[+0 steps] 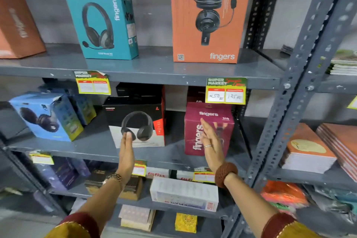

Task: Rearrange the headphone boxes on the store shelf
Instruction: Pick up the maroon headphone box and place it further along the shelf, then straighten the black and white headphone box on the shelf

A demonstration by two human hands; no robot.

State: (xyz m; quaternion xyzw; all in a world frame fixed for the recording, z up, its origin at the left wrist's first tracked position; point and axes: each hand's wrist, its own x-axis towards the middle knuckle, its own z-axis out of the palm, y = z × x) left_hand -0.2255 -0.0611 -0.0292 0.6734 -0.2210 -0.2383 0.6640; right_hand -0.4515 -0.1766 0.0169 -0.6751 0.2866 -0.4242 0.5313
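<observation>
While both arms reach forward from mustard sleeves with maroon cuffs, the left hand (126, 150) and the right hand (211, 146) are held flat and edge-on, palms facing each other, fingers (205, 128) straight and pressed together, holding nothing. A beaded bracelet (114, 177) sits on the left wrist, a thick brown band (225, 173) on the right, and a thin ring shows on one right finger. Below the hands, a lower shelf holds a long white box (183, 194) and small dark cartons, too blurred to read. Just beyond the fingertips, on the middle shelf (92, 146), stand three headphone boxes: a black box (139, 120) in front of the left hand, a maroon box (216, 121) overlapped by the right hand, and a blue box (46, 116) well to the left, turned at an angle. Whether either hand touches a box cannot be told. More boxes stand behind these. Yellow price tags (225, 91) hang from the shelf edge above. On the top shelf (154, 69) a teal box (102, 23) stands angled and an orange box (209, 21) stands facing forward, well apart. Stacked notebooks (307, 150) fill the neighbouring rack at right.
</observation>
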